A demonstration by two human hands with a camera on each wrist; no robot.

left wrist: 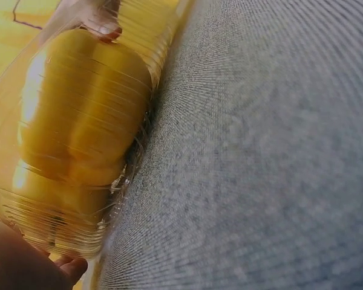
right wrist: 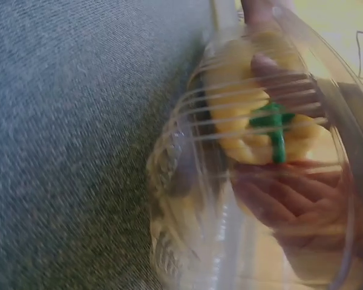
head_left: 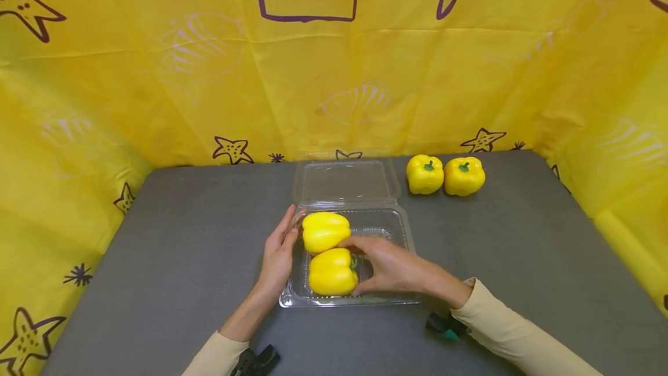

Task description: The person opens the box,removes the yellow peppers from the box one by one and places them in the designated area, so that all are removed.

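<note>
Evidently the right hand [head_left: 391, 263] clamps its fingers round the front pepper [head_left: 330, 273].
Between them it lies crosswise, stem [right wrist: 277, 124] palmward; the left hand [head_left: 276, 257], fingers straight, touches the container [head_left: 376, 301].

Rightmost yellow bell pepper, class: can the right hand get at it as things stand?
Probably yes: once the right hand releases the nearest bell pepper, only the clamshell rim stands before the rightmost bell pepper.
</note>
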